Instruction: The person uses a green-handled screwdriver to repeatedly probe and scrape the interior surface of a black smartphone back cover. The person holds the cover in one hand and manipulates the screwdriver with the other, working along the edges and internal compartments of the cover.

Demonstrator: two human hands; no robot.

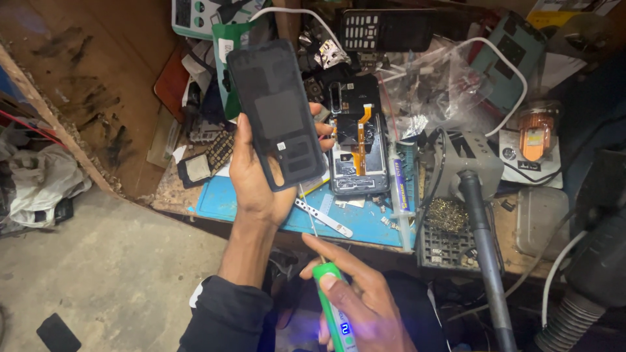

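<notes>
So, landmark = the opened phone (357, 153) lying face-up on the blue mat (218, 199), its orange flex cables and black board bits showing.

Left hand (257, 173) sits just left of that phone, raised off the mat, clamped on a dark phone back cover (277, 111): thumb on the cover's left edge, fingertips wrapped round the right edge, palm behind the lower part. Cover stands nearly upright, tilted a bit left, inner side w/ grey pads facing the camera; its top reaches well above the phone's top edge, and most of the cover sticks up past the grip.

Right hand (362, 296) is below the phone, off the bench edge, closed around a green electric screwdriver (332, 306) w/ a lit blue display. Thin bit points up toward the mat, tip near the cover's bottom corner; can't tell if it touches.

Right of the phone: a syringe tube (403, 189), then a grey solder stand (466, 163) w/ a black handle. Above it: a keypad handset (385, 27).
</notes>
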